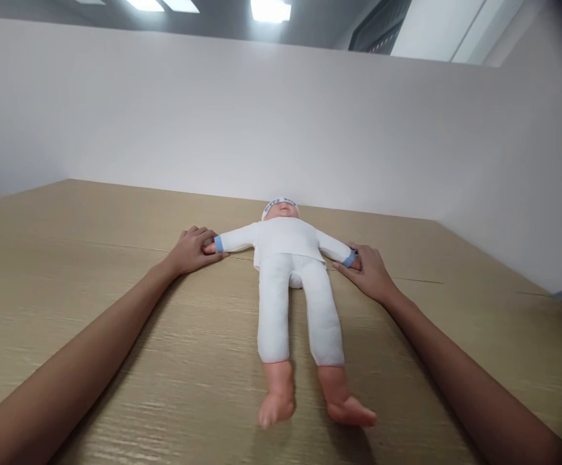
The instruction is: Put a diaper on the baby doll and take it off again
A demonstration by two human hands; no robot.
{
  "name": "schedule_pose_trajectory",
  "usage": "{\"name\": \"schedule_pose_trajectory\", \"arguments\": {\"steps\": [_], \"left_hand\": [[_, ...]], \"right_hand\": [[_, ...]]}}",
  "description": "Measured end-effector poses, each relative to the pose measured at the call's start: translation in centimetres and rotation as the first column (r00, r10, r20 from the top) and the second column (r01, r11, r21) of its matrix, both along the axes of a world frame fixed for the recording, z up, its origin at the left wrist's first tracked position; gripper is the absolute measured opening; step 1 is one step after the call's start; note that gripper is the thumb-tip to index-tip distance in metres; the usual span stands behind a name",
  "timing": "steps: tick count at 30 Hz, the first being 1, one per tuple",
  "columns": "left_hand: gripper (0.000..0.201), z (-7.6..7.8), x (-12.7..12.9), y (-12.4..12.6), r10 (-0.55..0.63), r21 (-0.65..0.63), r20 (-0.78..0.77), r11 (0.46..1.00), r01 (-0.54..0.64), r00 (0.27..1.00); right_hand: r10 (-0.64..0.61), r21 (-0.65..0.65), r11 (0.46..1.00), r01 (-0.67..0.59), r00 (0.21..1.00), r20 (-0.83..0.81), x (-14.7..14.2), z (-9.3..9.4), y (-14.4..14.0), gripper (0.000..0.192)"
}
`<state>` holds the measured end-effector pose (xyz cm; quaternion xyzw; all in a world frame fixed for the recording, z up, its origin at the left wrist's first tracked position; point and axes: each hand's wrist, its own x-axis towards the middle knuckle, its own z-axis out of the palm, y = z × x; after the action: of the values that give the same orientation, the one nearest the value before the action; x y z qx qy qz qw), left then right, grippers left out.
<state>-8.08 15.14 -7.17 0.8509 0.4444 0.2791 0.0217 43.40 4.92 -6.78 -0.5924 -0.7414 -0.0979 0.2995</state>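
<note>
One head-worn view only. We look forward and slightly down along the worktop (116, 310) from its near edge, low and close, facing the white wall (281, 116); ceiling lights (270, 10) show at top.

Doll (291, 271) supine on table (92, 258), left hand (191, 250), right hand (368, 271) clasping its wrists

Table (116, 336): open surface either side of doll (291, 278), the only obstacle; wall (261, 129) bounds the far edge.
</note>
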Motion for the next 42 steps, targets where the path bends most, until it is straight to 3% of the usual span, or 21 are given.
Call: {"name": "schedule_pose_trajectory", "arguments": {"steps": [8,13,17,23,27,37,40,42], "left_hand": [[0.076,0.2,-0.2,-1.2,0.001,-0.028,0.105,1.000,0.002,0.995],[0.062,0.1,-0.4,-1.1,-0.036,0.017,0.088,0.999,0.034,0.995],[0.064,-0.2,-0.5,-0.6,-0.038,0.050,0.093,0.998,0.034,0.995],[0.065,-0.2,-0.5,-0.8,-0.021,0.018,0.095,1.000,0.020,0.995],[0.056,0.0,-0.4,-2.0,0.026,0.007,0.112,1.000,-0.027,0.993],[0.048,0.8,0.4,-8.5,0.114,0.109,0.273,0.983,-0.149,0.955],[0.043,2.2,1.9,-12.1,0.088,0.145,0.340,0.979,-0.144,0.936],[0.038,3.4,3.3,-15.9,0.041,0.169,0.405,0.978,-0.119,0.913]], "right_hand": [[-0.011,-0.004,1.000,0.011,1.000,-0.016,-0.4,-0.1,-1.5,0.063],[-0.010,0.012,1.000,0.011,0.999,-0.052,-0.2,-0.3,-1.2,0.062],[-0.009,0.006,1.000,0.010,0.993,-0.117,0.6,-0.8,-0.4,0.062],[-0.022,0.021,0.999,0.025,0.991,-0.131,1.2,-1.3,0.2,0.063],[-0.018,0.055,0.998,0.025,0.992,-0.127,0.6,-1.0,-0.7,0.056],[-0.127,0.187,0.966,0.176,0.960,-0.250,-2.6,-0.2,-6.3,0.043],[-0.135,0.214,0.956,0.202,0.947,-0.292,-5.6,1.5,-9.9,0.040],[-0.103,0.229,0.957,0.179,0.945,-0.312,-8.5,3.2,-13.9,0.038]]}}
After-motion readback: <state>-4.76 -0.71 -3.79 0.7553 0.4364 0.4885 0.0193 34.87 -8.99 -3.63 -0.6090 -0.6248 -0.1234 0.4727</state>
